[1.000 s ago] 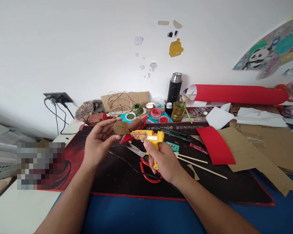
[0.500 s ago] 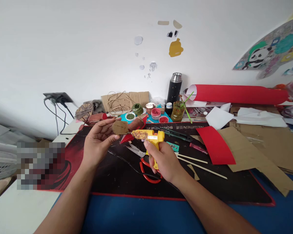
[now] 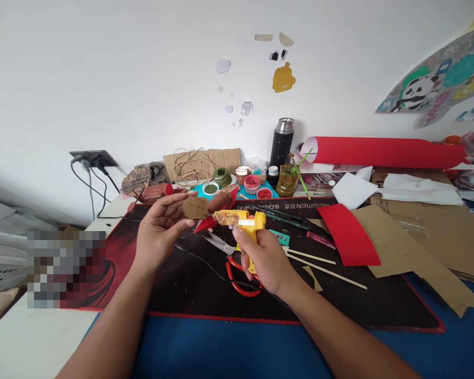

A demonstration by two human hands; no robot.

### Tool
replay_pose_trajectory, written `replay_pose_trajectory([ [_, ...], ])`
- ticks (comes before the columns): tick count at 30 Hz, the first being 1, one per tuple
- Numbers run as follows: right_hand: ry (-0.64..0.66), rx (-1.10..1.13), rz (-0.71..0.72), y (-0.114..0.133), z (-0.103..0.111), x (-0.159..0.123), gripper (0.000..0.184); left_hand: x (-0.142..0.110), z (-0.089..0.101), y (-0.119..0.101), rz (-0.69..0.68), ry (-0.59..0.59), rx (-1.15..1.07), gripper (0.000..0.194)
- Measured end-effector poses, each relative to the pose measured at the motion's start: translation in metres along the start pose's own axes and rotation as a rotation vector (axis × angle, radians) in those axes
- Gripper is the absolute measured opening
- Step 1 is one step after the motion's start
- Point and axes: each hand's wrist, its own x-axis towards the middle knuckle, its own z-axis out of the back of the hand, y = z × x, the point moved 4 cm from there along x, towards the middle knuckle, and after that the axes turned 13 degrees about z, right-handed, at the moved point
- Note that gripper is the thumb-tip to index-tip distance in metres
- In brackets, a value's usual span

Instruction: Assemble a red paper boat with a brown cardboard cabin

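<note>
Your left hand (image 3: 160, 226): grip closed on cardboard piece (image 3: 196, 207), held above black mat (image 3: 181, 295). Your right hand (image 3: 265, 258): grip clenched around yellow glue gun (image 3: 249, 223), nozzle at cardboard edge; white label on body, text too small to read. Mat lettering, inverted: "NEWMEN", then "SOM", remainder unclear. Open scissors (image 3: 243, 288) beneath glue gun.

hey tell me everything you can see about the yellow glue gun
The glue gun has a yellow, plastic-looking body, a pale label with print too small to read, and brownish, crusty residue over its front. It is held in the right hand, roughly level, handle down and partly hidden by the fingers. Its nozzle points left at the edge of the cardboard piece in the left hand; whether they touch is unclear. In the view, its handle overlaps the scissors.
</note>
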Motion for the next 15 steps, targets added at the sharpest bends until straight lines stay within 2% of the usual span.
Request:
replay_pose_trajectory([
  [15,0.023,-0.025,0.011,0.0044,-0.0016,-0.0022,0.058,-0.0005,-0.0011,0.0034,0.014,0.025,0.046,0.055],
])
